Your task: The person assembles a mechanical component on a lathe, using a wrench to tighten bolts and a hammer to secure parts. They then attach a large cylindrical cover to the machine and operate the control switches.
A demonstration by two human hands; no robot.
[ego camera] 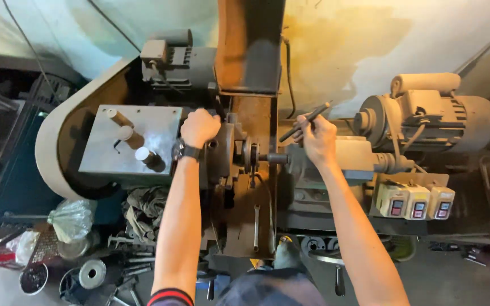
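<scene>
The person stands over a small, worn lathe [256,187], both arms reaching forward from the bottom edge of the head view. The left hand [199,127] is balled into a fist, knuckles up, resting on the chuck [222,153] at the headstock end; a dark wristwatch [184,151] sits on that wrist. Whether the fingers actually grip the chuck or only press on it cannot be told.

The right hand [317,139] is closed around a thin dark rod [306,121], held like a pen, tilted so its far end points up and to the right. This hand hovers just above the tailstock [336,161], with the short spindle [273,158] between the two hands.

Left of the left hand, a grey metal plate [126,141] carries three stubby cylinders [134,137]. Beyond that hand sits an electric motor [177,59]. Right of the right hand stands a larger motor [432,116], and nearer the person, three pale switch boxes [415,202]. Below the left arm, scrap parts and a plastic bag [72,218] lie on the floor.
</scene>
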